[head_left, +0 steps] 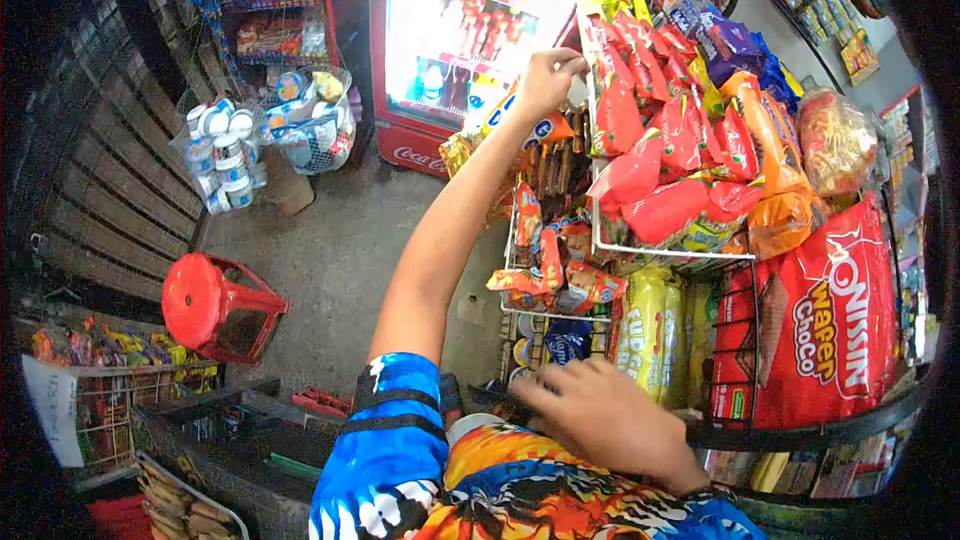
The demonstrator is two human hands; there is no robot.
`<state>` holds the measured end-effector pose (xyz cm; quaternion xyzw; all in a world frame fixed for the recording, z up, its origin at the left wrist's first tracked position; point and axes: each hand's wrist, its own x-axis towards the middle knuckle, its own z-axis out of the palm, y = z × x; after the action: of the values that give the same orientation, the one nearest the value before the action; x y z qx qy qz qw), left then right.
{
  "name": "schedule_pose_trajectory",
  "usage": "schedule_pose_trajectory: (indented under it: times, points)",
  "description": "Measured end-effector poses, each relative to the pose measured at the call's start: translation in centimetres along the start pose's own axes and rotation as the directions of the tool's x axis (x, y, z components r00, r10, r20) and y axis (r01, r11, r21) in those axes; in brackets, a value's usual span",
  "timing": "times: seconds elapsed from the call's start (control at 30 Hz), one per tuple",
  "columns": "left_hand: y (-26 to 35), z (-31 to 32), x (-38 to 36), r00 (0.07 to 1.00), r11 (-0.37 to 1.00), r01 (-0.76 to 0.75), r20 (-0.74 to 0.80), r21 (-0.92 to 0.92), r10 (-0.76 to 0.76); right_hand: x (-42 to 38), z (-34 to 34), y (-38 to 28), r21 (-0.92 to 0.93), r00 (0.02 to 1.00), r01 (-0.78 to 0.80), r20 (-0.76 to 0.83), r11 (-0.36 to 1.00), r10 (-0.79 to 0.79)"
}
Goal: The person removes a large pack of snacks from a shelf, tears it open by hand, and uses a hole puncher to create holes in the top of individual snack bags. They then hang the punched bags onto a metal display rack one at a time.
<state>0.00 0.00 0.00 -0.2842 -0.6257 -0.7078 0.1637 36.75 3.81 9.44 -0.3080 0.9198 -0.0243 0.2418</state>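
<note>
My left hand (548,83) reaches forward to the far left corner of the white wire rack (596,195). Its fingers are pinched together beside a small whitish patch, and what they hold, if anything, is too small to make out. Red snack packets (660,145) fill the rack just to the right of that hand. Orange packets (545,270) hang in a lower wire basket under my forearm. Close to my body, my right hand (615,415) hovers with loosely spread fingers, blurred and holding nothing visible. Yellow-green snack packs (650,330) stand just beyond it.
A lit drinks fridge (410,140) stands ahead. On the floor to the left is a red stool (200,300). Net bags of cups (230,155) hang beyond it. A large red wafer pack (830,320) leans at the right, below orange packets (765,155).
</note>
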Motion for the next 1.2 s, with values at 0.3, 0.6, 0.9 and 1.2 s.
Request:
schedule_pose_trajectory:
  times: [0.3,0.6,0.9,1.2]
  points:
    - [-2.0,0.0,-0.6,0.994,0.985,-0.046,0.105,0.167,0.029,-0.4,0.8,0.4,0.031,0.956,0.249,-0.168,0.968,-0.24]
    - [0.9,0.1,-2.9,0.986,0.884,-0.165,0.043,0.438,0.162,-1.7,0.4,0.0,-0.053,0.969,0.162,-0.18,0.985,-0.169]
    - [10.9,-2.2,-18.2,0.974,0.926,0.072,0.175,0.369,-0.146,-2.3,1.5,0.2,-0.199,0.912,0.055,-0.388,0.978,-0.131]
    - [19.8,-3.4,-30.8,0.559,0.791,0.201,0.595,0.578,-0.577,-5.4,1.8,-0.1,-0.079,0.941,0.283,-0.167,0.956,-0.293]
